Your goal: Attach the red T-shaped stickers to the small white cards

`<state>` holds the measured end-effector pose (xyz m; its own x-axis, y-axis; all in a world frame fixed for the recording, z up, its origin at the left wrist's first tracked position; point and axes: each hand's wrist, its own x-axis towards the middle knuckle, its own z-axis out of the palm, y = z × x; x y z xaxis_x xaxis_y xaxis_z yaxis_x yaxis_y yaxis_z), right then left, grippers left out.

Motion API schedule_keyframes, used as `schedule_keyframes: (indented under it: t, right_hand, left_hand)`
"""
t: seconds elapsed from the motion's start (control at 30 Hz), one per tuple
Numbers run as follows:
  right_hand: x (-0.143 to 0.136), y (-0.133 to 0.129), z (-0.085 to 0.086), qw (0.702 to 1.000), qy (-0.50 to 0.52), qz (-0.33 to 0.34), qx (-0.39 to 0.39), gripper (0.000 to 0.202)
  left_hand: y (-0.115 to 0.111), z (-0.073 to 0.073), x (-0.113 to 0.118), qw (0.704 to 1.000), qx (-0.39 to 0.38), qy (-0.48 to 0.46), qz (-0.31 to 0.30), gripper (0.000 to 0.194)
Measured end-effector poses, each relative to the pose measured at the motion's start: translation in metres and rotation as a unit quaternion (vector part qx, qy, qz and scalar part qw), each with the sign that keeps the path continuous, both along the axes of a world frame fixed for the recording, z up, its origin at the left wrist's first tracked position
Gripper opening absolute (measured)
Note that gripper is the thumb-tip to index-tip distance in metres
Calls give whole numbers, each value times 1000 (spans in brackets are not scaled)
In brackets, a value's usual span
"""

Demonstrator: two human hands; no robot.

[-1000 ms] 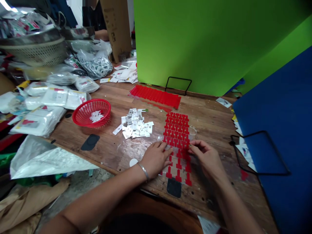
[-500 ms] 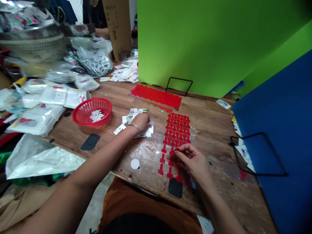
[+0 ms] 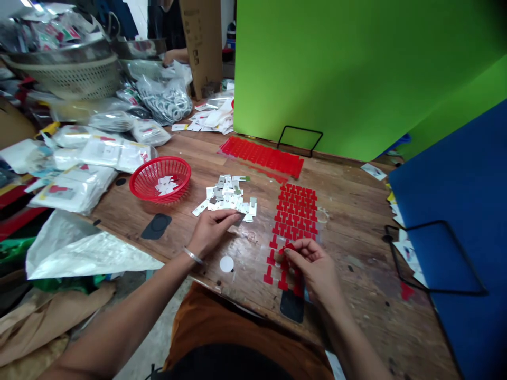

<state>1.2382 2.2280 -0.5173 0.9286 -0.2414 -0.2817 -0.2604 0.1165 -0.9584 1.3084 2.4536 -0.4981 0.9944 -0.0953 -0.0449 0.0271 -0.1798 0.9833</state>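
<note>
My left hand [image 3: 212, 230] is closed in a pinch just in front of a loose pile of small white and grey tags [image 3: 227, 192]. A small tag, mostly hidden, shows at its fingertips. My right hand [image 3: 318, 268] pinches a red T-shaped sticker [image 3: 288, 248] between thumb and fingers. It hovers over a clear sheet bearing rows of red T-shaped stickers [image 3: 295, 211], whose near rows are sparser. Behind it lies a stack of red sticker sheets [image 3: 261, 157].
A red plastic basket [image 3: 160, 179] with some white tags stands left of the pile. Further left are bagged packets [image 3: 79, 190] and a large basin. A green panel [image 3: 317, 68] and a blue panel [image 3: 455, 184] with black wire stands [image 3: 435, 256] border the table.
My left hand has drawn back from the tag pile toward me and now pinches a small tag. My right hand keeps its hold on the red sticker; the view has shifted slightly.
</note>
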Motion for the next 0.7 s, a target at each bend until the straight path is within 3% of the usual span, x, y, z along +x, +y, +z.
schedule_keyframes:
  t: [0.1, 0.17, 0.27, 0.43, 0.57, 0.7]
  right_hand:
    - [-2, 4, -1, 1000, 4, -7, 14, 40]
    - [-5, 7, -1, 1000, 4, -4, 25, 38]
    - [-8, 13, -1, 1000, 2, 1, 27, 36]
    - [-10, 27, 5, 1000, -19, 6, 1, 31]
    - [-11, 35, 10, 999, -38, 3, -2, 24]
    - [-12, 37, 9, 998, -64, -2, -11, 20]
  left_hand:
    - [-9, 2, -24, 978, -142, 145, -44, 49]
    - [-16, 1, -35, 958, -201, 197, -53, 51]
    - [-27, -2, -45, 949, -219, 220, -48, 45]
    - [-46, -6, -55, 937, -243, 248, -40, 62]
    - [-56, -10, -60, 912, -283, 293, -52, 57]
    - [-59, -10, -62, 910, -285, 301, -35, 55]
